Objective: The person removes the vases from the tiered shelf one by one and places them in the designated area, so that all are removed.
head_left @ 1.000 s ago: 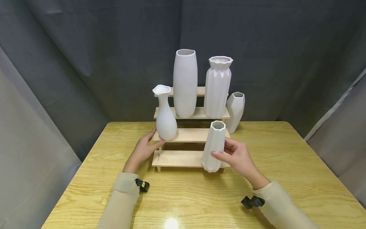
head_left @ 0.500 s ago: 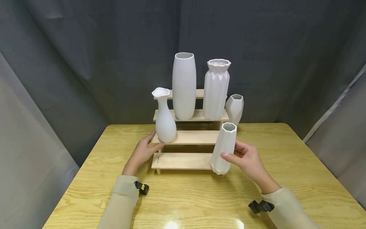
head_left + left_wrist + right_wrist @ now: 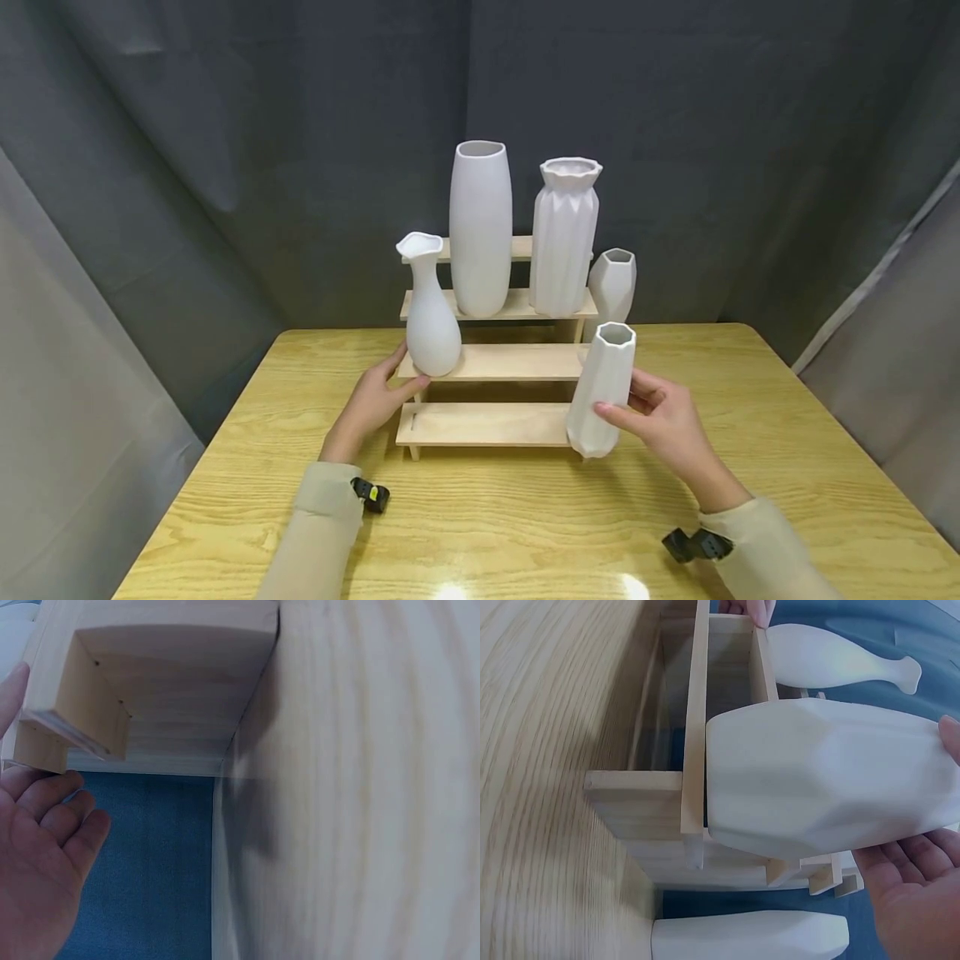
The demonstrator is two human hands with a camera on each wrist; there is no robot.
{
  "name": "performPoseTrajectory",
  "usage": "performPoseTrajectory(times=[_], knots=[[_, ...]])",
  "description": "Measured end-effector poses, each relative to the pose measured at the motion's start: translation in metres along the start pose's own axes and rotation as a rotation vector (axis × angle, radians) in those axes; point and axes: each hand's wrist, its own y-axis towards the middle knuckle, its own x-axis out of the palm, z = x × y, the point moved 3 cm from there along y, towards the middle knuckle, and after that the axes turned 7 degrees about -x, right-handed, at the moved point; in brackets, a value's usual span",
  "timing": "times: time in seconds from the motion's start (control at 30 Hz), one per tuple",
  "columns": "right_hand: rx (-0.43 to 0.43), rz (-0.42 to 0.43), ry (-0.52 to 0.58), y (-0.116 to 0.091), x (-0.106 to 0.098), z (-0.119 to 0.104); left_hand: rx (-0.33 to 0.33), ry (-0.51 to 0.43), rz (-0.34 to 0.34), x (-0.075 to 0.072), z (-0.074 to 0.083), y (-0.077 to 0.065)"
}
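Note:
My right hand holds a white faceted vase from its right side, thumb in front and fingers behind. That vase leans slightly, its base at the right end of the lowest shelf of the stepped wooden stand. In the right wrist view its base meets or nearly meets the shelf board. My left hand grips the left end of the second shelf, thumb at the front edge. In the left wrist view the fingers reach round the board's end. Beside this hand, a narrow-necked white vase stands upright.
On the third shelf stand a tall smooth vase and a pleated vase. A small angular vase stands on the wooden table right of the stand, partly hidden. A dark curtain hangs behind.
My right hand has moved the faceted vase rightward to the end of the lowest shelf, slowing in the last half second. My left hand keeps its place on the stand.

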Motion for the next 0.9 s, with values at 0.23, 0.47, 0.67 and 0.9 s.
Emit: performPoseTrajectory(times=[0.23, 0.47, 0.67, 0.9], knots=[[-0.012, 0.028, 0.001, -0.003, -0.008, 0.0, -0.002, 0.006, -0.001, 0.0, -0.003, 0.002], [0.003, 0.057, -0.014, -0.006, -0.018, 0.004, 0.006, -0.003, -0.007, 0.0, -0.004, 0.003], [0.012, 0.07, -0.054, -0.005, -0.027, 0.008, -0.001, 0.001, -0.005, 0.0, -0.003, 0.002], [0.035, 0.094, -0.102, -0.004, -0.035, 0.007, 0.0, 0.001, -0.003, 0.0, -0.002, 0.002]])
